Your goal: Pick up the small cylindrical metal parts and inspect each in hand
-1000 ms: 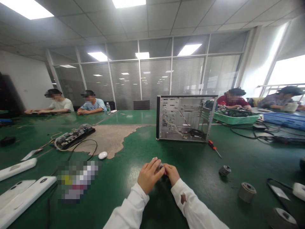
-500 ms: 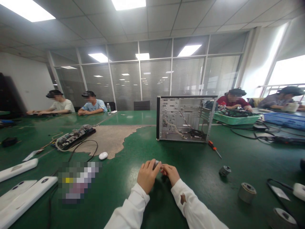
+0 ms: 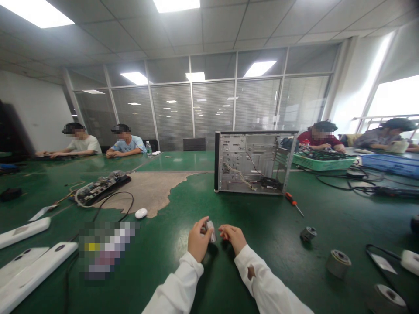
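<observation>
1. The left hand (image 3: 197,240) is curled around a small grey part (image 3: 210,230), fingers closed on it, holding it just above the green desk (image 3: 268,218) at the near edge, in front of the person.
2. The right hand (image 3: 233,237) sits just beside it – fingertips pinched together and pointing at the part, a narrow gap between them; whether it grips anything I cannot tell.
3. Both sleeves are white.
4. Behind the hands stands an open computer case (image 3: 253,162), upright, its bare metal inside facing the camera. An orange-handled screwdriver (image 3: 293,203) lies just to its right.
5. To the right of the hands lie three small rolls (image 3: 338,263) – well apart from one another.
6. To the left lie a white mouse (image 3: 141,213), a circuit board (image 3: 100,187) with a black cable, and white flat panels (image 3: 24,270) at the desk's near-left corner.
7. Other people sit at the far side of the desk, left and right.
</observation>
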`<state>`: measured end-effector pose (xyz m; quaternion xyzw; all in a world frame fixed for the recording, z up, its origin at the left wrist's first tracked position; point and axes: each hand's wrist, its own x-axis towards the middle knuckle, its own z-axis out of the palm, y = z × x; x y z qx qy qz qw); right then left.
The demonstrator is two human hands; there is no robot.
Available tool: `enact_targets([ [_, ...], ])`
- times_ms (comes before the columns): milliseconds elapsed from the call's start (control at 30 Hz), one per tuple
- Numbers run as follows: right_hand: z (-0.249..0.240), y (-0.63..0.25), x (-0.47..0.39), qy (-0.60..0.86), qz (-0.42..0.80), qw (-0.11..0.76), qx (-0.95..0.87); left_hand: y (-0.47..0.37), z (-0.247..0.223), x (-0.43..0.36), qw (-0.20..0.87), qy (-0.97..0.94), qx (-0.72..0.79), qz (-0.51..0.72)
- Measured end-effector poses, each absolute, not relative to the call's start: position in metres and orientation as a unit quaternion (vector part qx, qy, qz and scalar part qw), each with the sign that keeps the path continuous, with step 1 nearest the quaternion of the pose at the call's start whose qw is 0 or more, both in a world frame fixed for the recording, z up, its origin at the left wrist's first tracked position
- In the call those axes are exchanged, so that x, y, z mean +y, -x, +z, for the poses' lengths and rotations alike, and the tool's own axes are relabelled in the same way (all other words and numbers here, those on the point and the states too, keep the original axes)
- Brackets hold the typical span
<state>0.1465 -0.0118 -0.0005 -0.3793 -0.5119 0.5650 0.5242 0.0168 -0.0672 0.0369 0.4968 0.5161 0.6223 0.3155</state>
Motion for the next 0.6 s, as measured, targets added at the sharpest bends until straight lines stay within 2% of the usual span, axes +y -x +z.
enact_targets([
  [167, 0.0016, -0.1465, -0.0130, 0.382, 0.571, 0.519, -0.509, -0.0154, 0.0297, -0.0573, 0.492, -0.299, 0.469, 0.669],
  [400, 0.0028, -0.1464, -0.0139, 0.379, 0.573, 0.520, -0.508, -0.0142, 0.0294, -0.0563, 0.603, -0.181, 0.387, 0.674],
  [600, 0.0028, -0.1459, -0.0136, 0.377, 0.578, 0.518, -0.505, -0.0097, 0.0347, -0.0555, 0.697, -0.083, 0.340, 0.626],
])
